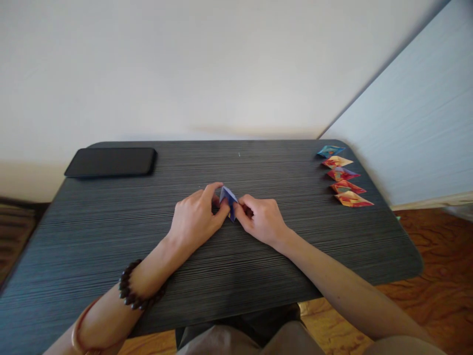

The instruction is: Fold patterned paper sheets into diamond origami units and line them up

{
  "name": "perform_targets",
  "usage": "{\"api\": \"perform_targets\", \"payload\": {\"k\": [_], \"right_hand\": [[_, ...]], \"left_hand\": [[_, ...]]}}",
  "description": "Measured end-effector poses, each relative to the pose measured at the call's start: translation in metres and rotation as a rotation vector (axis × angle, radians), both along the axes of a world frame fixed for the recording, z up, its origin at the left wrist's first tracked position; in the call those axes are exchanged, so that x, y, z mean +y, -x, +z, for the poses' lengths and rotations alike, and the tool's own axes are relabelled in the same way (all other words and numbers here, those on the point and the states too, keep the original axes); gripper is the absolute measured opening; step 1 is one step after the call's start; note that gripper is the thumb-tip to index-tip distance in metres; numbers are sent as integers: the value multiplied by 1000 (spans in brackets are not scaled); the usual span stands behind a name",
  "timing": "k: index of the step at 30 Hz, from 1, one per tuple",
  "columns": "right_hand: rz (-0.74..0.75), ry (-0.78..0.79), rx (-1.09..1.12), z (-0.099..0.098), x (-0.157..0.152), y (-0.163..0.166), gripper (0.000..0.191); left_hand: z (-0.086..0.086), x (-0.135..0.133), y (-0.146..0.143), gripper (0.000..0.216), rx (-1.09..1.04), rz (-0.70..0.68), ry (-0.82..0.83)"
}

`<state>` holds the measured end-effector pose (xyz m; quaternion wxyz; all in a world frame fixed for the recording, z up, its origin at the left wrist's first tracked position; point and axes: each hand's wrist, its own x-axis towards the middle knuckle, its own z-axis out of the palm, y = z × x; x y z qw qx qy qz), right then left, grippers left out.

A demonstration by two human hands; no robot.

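A small piece of folded blue paper (229,196) is held up between my two hands over the middle of the dark table (207,276). My left hand (197,211) pinches its left side, the thumb pressed against the lower face. On the other side, my right hand (261,217) grips the paper's right edge between thumb and curled index finger. The paper has a pale upper face and a darker blue inner face, with a pointed lower end. Fingers cover part of its folds.
Several folded paper boats (343,187) in blue, red and orange stand in a row at the table's right end. A black smartphone (113,162) lies at the far left. A white wall (207,69) rises behind the table, with a pale panel (417,113) at right.
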<state>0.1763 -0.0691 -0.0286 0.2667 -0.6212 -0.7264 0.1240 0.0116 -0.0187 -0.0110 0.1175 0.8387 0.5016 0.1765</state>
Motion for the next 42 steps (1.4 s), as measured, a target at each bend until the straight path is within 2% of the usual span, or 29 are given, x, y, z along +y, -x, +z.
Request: {"api": "perform_targets", "payload": {"k": [4,11,17,19,22,25,28,35,39,42], "right_hand": [[-19,21,-1,0,0,0,24],[-112,65,-126,5,5,-1,27],[-116,93,-186,4,7,-3,28],[-108,91,-144,4,7,-5,26],[-30,49,44,4,6,-9,9],[83,-8,207,3,7,-13,23],[139,-31,274,1,8,-16,19],[164,34,573,-5,9,-20,18],[170,48,621,-4,8,-19,18],[155,16,575,-4,7,-18,17]], "left_hand": [[-3,5,2,34,-72,-23,84],[-6,6,5,28,-203,-138,98],[-5,6,5,30,-202,-88,109],[-5,7,6,33,-204,-86,114],[-5,10,10,34,-217,-122,145],[-5,12,12,33,-240,-122,195],[-5,12,12,35,-336,-93,332],[1,11,6,42,-839,-31,958],[2,13,8,39,-1030,-41,1169],[3,13,9,33,-1075,-59,1236]]}}
